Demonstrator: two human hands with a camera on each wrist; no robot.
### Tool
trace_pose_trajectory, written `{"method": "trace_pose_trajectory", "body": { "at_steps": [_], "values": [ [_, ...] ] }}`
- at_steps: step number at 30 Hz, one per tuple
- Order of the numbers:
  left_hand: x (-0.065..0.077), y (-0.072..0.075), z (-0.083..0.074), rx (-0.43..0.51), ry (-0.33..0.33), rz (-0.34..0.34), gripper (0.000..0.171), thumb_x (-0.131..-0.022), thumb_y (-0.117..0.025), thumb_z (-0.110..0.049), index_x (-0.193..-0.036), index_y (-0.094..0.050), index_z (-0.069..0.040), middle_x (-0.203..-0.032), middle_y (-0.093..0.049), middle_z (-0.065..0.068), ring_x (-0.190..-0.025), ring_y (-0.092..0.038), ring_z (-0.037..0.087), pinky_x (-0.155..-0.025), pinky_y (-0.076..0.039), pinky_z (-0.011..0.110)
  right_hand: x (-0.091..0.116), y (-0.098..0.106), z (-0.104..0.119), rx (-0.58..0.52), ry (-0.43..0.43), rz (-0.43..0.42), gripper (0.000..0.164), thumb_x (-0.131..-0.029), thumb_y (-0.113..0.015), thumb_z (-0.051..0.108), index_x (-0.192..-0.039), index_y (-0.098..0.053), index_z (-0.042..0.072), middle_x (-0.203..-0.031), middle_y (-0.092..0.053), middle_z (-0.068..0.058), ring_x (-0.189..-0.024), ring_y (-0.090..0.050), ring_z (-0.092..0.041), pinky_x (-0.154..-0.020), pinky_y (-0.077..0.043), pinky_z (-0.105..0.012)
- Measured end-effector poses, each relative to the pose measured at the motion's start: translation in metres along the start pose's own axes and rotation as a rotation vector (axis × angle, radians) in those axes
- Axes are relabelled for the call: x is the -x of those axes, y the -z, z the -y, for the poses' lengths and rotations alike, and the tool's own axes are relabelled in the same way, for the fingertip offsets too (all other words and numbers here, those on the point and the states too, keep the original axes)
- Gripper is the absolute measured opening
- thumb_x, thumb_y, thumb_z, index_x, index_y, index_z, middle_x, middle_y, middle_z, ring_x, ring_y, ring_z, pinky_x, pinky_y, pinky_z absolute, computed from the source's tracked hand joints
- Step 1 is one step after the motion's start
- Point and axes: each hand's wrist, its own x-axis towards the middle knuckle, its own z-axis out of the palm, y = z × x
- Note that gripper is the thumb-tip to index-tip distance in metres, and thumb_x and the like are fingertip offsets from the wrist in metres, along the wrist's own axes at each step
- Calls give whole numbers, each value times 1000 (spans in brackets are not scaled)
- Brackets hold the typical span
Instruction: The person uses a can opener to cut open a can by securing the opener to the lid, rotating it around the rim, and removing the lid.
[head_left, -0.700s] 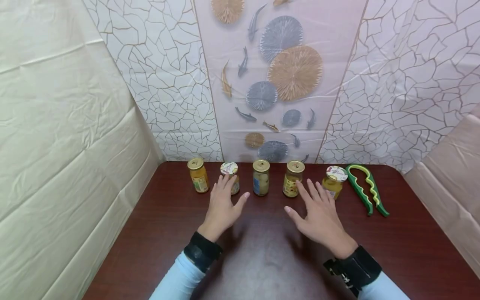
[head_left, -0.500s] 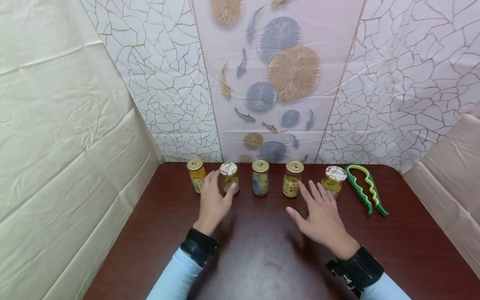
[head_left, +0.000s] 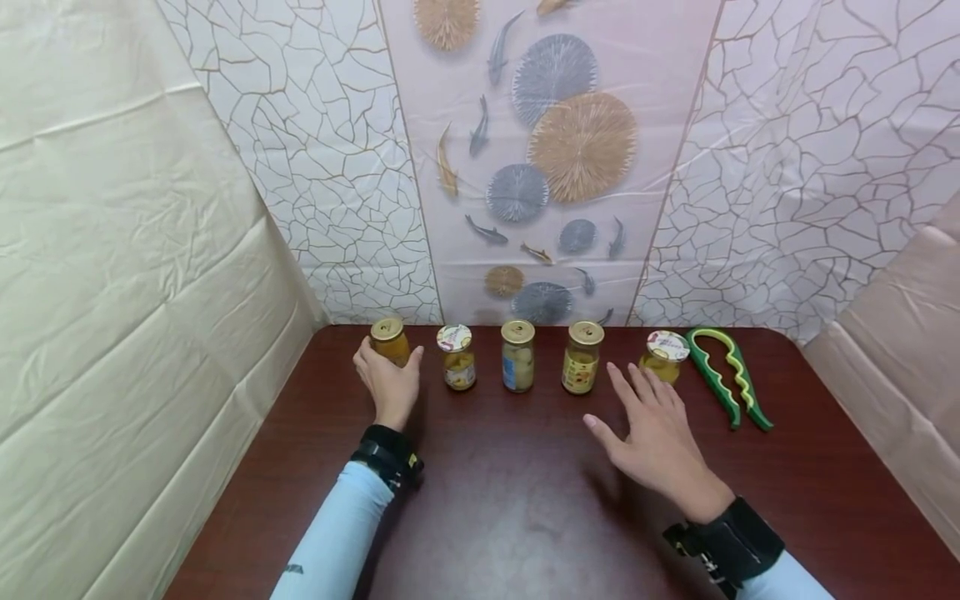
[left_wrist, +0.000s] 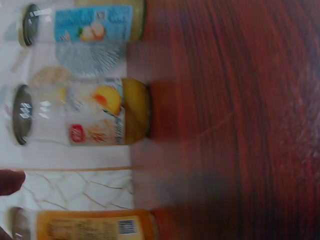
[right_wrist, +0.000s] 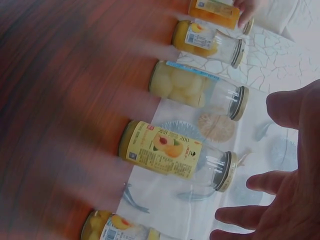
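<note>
My left hand (head_left: pixel 390 387) is at the leftmost glass jar (head_left: pixel 387 332), which has a gold lid and orange contents. Its fingers lie along the jar's left side. In the left wrist view a gap shows between the thumb (left_wrist: pixel 11 182) and this jar (left_wrist: pixel 90 225). My right hand (head_left: pixel 663 437) is spread, holding nothing, in front of a jar with a patterned white lid (head_left: pixel 666 346) and yellow contents. Beside its fingers stands a gold-lidded jar with a yellow peach label (head_left: pixel 580 358).
Between the hands stand a jar of yellow fruit with a patterned white lid (head_left: pixel 457 358) and a gold-lidded jar of pale round fruit (head_left: pixel 517 357). A green and yellow jar opener (head_left: pixel 723 375) lies at the right on the dark red table (head_left: pixel 510 517). Patterned cloth (head_left: pixel 352 208) hangs behind.
My left hand has moved left, from in front of the second jar to the leftmost one. My right hand has shifted slightly right and stays spread. The jars stand as before.
</note>
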Motion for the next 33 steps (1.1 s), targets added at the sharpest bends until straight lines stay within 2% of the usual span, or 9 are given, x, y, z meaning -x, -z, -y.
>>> {"method": "trace_pose_trajectory", "body": {
  "at_steps": [7, 14, 23, 28, 31, 33],
  "values": [
    [-22, -8, 23, 25, 105, 67, 83, -95, -83, -34, -157, -36, -6, -158, -46, 21, -151, -43, 40, -127, -34, 61, 5, 4, -5, 2, 8, -8, 88, -103, -62, 59, -169, -31, 10, -169, -33, -34, -158, -24, -56, -123, -21, -76],
    [-25, -9, 38, 39, 162, 124, 67, -99, -79, -32, -150, -42, -9, -147, -56, 19, -139, -54, 37, -118, -45, 59, 10, 3, -12, 5, -7, 6, 88, -104, -60, 60, -169, -30, 9, -169, -33, -34, -158, -24, -57, -123, -20, -75],
    [-29, -10, 36, 54, 159, 149, 66, -100, -77, -30, -151, -41, -9, -147, -55, 19, -139, -54, 37, -119, -44, 59, 12, 1, -13, -15, -21, 3, 85, -104, -61, 58, -166, -37, 5, -170, -30, -34, -158, -25, -57, -121, -23, -78],
    [-30, -7, 31, 115, 186, 197, 68, -101, -76, -30, -154, -40, -9, -151, -52, 19, -142, -51, 37, -121, -42, 58, 9, 2, -17, -9, -19, -21, 80, -104, -64, 54, -161, -43, 2, -168, -34, -35, -155, -30, -57, -118, -26, -78],
    [-27, -3, 30, 151, 220, 225, 68, -102, -75, -30, -155, -38, -9, -155, -50, 18, -145, -49, 36, -124, -40, 59, 7, 2, -22, 14, -19, -30, 72, -104, -65, 50, -155, -52, 0, -161, -45, -34, -149, -40, -55, -115, -33, -77],
    [-24, 0, 29, 166, 235, 245, 68, -102, -75, -30, -156, -39, -9, -156, -50, 17, -146, -49, 36, -124, -40, 59, 6, 3, -28, 32, -21, -23, 62, -104, -67, 45, -145, -62, -1, -148, -60, -31, -138, -54, -52, -109, -41, -73]
  ]
}}
